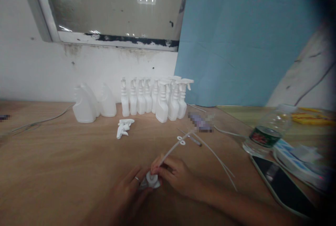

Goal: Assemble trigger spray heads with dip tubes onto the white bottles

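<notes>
Matt white plastic spray head (pixel 152 179) lying between the hands on smooth wooden table (pixel 65 163); glossy phone (pixel 282 184) gleaming right of them.

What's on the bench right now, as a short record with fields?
Left hand: holds a white sprayer head
Right hand: pinches a thin white tube at the head
Spare tubes: lying right of the hands
Loose sprayer: lying on the table
Back row: capless bottles left, finished bottles right
Right side: clear bottle, phone
</notes>
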### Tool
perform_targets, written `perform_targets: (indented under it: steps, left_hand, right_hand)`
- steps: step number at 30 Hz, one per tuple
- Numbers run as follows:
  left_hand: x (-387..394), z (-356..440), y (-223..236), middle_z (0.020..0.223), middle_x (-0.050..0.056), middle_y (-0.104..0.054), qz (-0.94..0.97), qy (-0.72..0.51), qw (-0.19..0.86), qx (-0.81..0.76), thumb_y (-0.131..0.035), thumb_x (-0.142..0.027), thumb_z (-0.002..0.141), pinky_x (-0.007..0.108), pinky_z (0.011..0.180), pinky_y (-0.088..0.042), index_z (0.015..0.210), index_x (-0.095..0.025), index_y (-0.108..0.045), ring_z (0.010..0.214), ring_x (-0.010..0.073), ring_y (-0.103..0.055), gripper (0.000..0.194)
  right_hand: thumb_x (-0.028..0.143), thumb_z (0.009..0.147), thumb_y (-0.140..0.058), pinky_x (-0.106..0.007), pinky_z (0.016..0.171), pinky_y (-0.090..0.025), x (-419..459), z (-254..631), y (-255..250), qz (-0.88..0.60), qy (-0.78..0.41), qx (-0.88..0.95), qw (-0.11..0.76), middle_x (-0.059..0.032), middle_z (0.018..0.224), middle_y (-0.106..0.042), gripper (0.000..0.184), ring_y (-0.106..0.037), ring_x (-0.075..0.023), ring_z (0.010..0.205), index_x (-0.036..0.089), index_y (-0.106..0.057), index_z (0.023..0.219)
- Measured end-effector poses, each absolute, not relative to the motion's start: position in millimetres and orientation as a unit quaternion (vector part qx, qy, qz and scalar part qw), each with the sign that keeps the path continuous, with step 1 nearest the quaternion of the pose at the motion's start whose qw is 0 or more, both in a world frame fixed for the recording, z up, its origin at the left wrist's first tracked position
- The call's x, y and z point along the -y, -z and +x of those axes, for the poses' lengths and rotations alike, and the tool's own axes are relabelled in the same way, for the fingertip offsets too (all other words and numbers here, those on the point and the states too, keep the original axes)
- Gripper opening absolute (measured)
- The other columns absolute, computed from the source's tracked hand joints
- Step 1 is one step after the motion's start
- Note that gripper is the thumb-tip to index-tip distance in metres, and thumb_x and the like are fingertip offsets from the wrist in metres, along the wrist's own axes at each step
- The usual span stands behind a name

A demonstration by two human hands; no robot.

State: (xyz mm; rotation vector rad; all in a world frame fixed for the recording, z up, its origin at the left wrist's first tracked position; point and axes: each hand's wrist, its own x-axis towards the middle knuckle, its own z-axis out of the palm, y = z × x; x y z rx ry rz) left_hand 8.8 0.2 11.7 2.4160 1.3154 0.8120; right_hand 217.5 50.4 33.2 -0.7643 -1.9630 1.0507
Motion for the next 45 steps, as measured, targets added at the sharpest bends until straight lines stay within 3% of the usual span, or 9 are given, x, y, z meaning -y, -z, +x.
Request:
perform_targets:
  steps: [9, 22, 28, 31, 40, 45]
  left_hand:
    - [2, 11, -18, 0.124, 0.003, -0.066, 0.834, -0.261, 0.178, -0.453, -0.053, -0.023, 0.096, 0.032, 0.095, -0.054, 0.133, -0.031, -0.053, 0.109, 0.0205, -0.066, 0.038]
    - [0, 9, -9, 0.117, 0.005, -0.069, 0.837, -0.286, 0.13, -0.448, -0.057, -0.025, 0.093, 0.032, 0.092, -0.056, 0.13, -0.029, -0.057, 0.102, 0.0216, -0.07, 0.037]
    - [0, 10, -10, 0.121, 0.005, -0.067, 0.838, -0.256, 0.145, -0.46, -0.054, -0.026, 0.095, 0.035, 0.095, -0.055, 0.128, -0.028, -0.057, 0.106, 0.0224, -0.068, 0.034]
    - [-1, 11, -9, 0.118, 0.004, -0.068, 0.835, -0.267, 0.151, -0.457, -0.053, -0.025, 0.095, 0.034, 0.096, -0.054, 0.127, -0.028, -0.057, 0.104, 0.021, -0.068, 0.033]
    - [-2, 16, -7, 0.123, 0.008, -0.066, 0.837, -0.29, 0.159, -0.436, -0.047, -0.022, 0.096, 0.035, 0.097, -0.054, 0.128, -0.023, -0.057, 0.111, 0.0229, -0.066, 0.033]
    - [-1, 15, -10, 0.127, 0.006, -0.065, 0.815, -0.296, 0.198, -0.458, -0.048, -0.025, 0.096, 0.035, 0.101, -0.05, 0.132, -0.026, -0.057, 0.116, 0.0223, -0.063, 0.036]
  right_hand:
    - [0.039, 0.09, -0.065, -0.025, 0.057, -0.048, -51, 216, -27, -0.298, -0.454, 0.745, 0.386, -0.0001, 0.07, -0.065, 0.023, -0.059, -0.0134, 0.058, 0.02, -0.071, 0.08]
    - [0.047, 0.084, -0.07, -0.023, 0.051, -0.043, -48, 210, -32, -0.312, -0.53, 0.686, 0.388, 0.0017, 0.065, -0.061, 0.029, -0.054, -0.0117, 0.053, 0.019, -0.067, 0.075]
    - [0.035, 0.087, -0.067, -0.025, 0.063, -0.044, -54, 214, -36, -0.294, -0.387, 0.785, 0.385, 0.0006, 0.076, -0.058, 0.023, -0.056, -0.0147, 0.07, 0.019, -0.062, 0.072]
    - [0.029, 0.09, -0.063, -0.026, 0.064, -0.042, -54, 214, -39, -0.279, -0.312, 0.828, 0.374, 0.0017, 0.073, -0.054, 0.025, -0.053, -0.0143, 0.069, 0.02, -0.055, 0.068]
    - [0.019, 0.089, -0.055, -0.024, 0.061, -0.039, -49, 210, -43, -0.263, -0.285, 0.864, 0.322, 0.0026, 0.071, -0.052, 0.023, -0.051, -0.0131, 0.065, 0.021, -0.049, 0.068]
    - [0.028, 0.091, -0.061, -0.024, 0.06, -0.04, -51, 214, -47, -0.312, -0.299, 0.845, 0.315, 0.0032, 0.069, -0.052, 0.026, -0.051, -0.0131, 0.064, 0.019, -0.055, 0.068]
